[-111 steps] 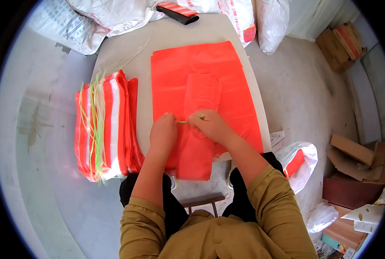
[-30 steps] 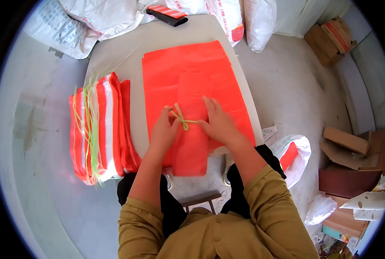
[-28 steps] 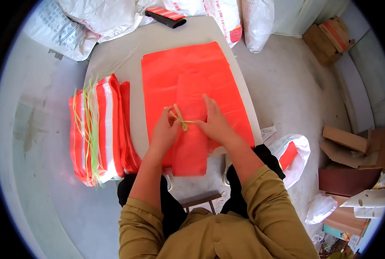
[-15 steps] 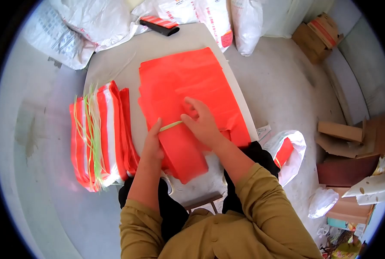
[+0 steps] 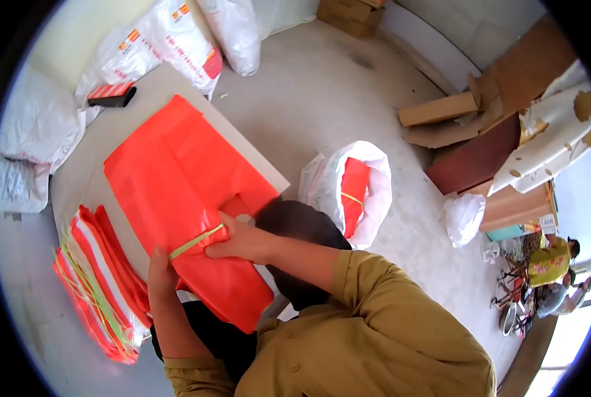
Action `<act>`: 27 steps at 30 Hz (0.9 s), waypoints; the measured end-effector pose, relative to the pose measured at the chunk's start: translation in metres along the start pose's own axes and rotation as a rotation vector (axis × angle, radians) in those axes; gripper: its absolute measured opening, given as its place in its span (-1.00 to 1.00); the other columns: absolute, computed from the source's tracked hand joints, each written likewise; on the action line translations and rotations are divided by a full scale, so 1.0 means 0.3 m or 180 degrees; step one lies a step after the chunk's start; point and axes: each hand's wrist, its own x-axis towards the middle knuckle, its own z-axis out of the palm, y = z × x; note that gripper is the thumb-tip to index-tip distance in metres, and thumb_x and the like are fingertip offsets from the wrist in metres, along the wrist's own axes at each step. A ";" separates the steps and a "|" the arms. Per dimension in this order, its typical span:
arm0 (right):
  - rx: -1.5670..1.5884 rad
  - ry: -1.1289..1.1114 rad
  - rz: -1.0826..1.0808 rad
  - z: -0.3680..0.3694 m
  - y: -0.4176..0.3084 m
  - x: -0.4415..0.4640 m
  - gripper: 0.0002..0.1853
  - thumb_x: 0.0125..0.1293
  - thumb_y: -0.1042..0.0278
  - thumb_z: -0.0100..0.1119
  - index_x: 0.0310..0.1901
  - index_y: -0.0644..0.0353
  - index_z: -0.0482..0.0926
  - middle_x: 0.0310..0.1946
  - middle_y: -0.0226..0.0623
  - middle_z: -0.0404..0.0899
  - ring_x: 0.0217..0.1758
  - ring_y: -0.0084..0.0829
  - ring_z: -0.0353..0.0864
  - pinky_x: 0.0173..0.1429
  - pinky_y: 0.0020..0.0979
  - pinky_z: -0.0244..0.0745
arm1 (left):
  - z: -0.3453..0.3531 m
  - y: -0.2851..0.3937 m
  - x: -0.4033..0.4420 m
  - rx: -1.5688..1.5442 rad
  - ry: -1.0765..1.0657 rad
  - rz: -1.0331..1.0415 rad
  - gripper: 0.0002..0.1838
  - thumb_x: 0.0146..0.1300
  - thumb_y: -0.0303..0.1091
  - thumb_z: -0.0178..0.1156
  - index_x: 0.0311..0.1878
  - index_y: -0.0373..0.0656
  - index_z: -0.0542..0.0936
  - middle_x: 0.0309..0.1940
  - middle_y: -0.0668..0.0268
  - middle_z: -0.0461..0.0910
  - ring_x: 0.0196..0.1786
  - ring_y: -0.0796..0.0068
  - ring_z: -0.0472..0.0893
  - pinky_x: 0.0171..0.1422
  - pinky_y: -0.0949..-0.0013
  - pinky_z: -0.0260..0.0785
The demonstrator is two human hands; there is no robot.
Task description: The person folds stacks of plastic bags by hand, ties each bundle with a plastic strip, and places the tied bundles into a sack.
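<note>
Bundle, red, green band around it | my left fingers and right fingers hold it from both sides | flat red sheets on the worktop

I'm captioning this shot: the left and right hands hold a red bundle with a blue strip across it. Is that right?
Not quite: the strip is yellow-green, not blue, as the head view shows. The left hand and right hand do hold the red bundle, with the strip across it.
</note>
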 end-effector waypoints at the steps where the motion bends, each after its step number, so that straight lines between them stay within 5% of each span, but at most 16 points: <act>1: 0.0085 0.0051 -0.0056 -0.024 -0.033 -0.049 -0.05 0.32 0.44 0.43 0.64 0.19 0.06 0.39 -0.26 0.46 0.42 -0.38 0.45 0.46 -0.25 0.43 | -0.106 -0.065 0.023 -0.0061 -0.0224 -0.0042 -0.22 0.54 0.24 0.05 0.48 -0.29 0.39 0.42 0.18 0.48 0.41 0.18 0.50 0.42 0.18 0.39; 3: 0.0018 0.0271 -0.0039 -0.086 -0.117 -0.153 -0.11 0.32 0.48 0.40 0.61 0.18 0.13 0.33 -0.34 0.51 0.36 -0.43 0.50 0.44 -0.25 0.44 | 0.062 0.016 0.039 0.0333 -0.0853 0.0039 -0.10 0.48 0.42 -0.03 0.53 -0.22 0.36 0.48 0.18 0.44 0.48 0.17 0.44 0.51 0.15 0.27; 6: 0.0382 0.0339 -0.1045 -0.247 -0.170 -0.295 -0.18 0.35 0.56 0.38 0.58 0.15 0.22 0.32 -0.37 0.56 0.36 -0.46 0.53 0.46 -0.24 0.44 | 0.219 0.083 0.061 0.0805 -0.1240 0.0149 0.01 0.45 0.55 -0.14 0.59 -0.19 0.32 0.54 0.14 0.38 0.56 0.13 0.37 0.61 0.09 0.12; 11: 0.0056 0.0875 -0.1925 -0.590 -0.230 -0.586 -0.48 0.25 0.43 0.47 0.24 0.35 0.58 0.04 -0.19 0.75 0.28 -0.27 0.66 0.39 -0.24 0.50 | 0.185 0.079 0.049 0.0895 -0.0761 -0.0134 -0.02 0.52 0.50 -0.22 0.60 -0.24 0.30 0.54 0.08 0.37 0.57 0.05 0.35 0.64 0.03 0.10; 13: -0.0085 0.1041 -0.1915 -0.814 -0.136 -0.665 -0.37 0.28 0.39 0.47 0.35 0.33 0.48 0.11 -0.20 0.71 0.28 -0.28 0.65 0.41 -0.15 0.53 | 0.181 0.079 0.047 0.0949 -0.0537 -0.0201 -0.03 0.53 0.48 -0.21 0.59 -0.24 0.31 0.53 0.08 0.38 0.56 0.05 0.36 0.64 0.02 0.11; 16: 0.0932 0.1515 -0.1374 -0.983 0.057 -0.713 -0.26 0.31 0.37 0.46 0.47 0.29 0.34 0.18 -0.21 0.66 0.26 -0.28 0.64 0.37 -0.12 0.58 | 0.138 0.048 0.064 0.0909 -0.0546 -0.0207 -0.05 0.53 0.46 -0.19 0.59 -0.24 0.31 0.50 0.08 0.40 0.53 0.07 0.39 0.63 0.04 0.13; 18: 0.1085 0.2790 -0.0557 -1.178 0.368 -0.702 -0.19 0.34 0.35 0.45 0.54 0.24 0.25 0.26 -0.17 0.60 0.27 -0.20 0.63 0.32 -0.11 0.62 | 0.148 0.043 0.068 0.0912 -0.0426 -0.0385 -0.05 0.52 0.47 -0.17 0.58 -0.22 0.32 0.48 0.09 0.42 0.51 0.09 0.41 0.62 0.05 0.13; 22: 0.0209 0.3542 -0.0050 -1.267 0.806 -0.700 -0.10 0.31 0.47 0.43 0.61 0.12 0.13 0.37 -0.12 0.49 0.32 -0.07 0.58 0.30 -0.05 0.64 | 0.159 0.033 0.079 0.0926 -0.0268 -0.0630 -0.04 0.50 0.49 -0.13 0.59 -0.19 0.33 0.45 0.12 0.46 0.46 0.12 0.45 0.60 0.09 0.14; 27: -0.0360 0.4065 0.0213 -1.113 0.627 -0.693 -0.03 0.25 0.50 0.44 0.64 0.03 0.11 0.40 -0.10 0.48 0.35 -0.07 0.56 0.34 -0.11 0.60 | 0.137 0.021 0.110 0.0856 -0.0323 -0.0661 -0.05 0.49 0.48 -0.11 0.59 -0.17 0.33 0.43 0.15 0.48 0.45 0.14 0.45 0.57 0.11 0.16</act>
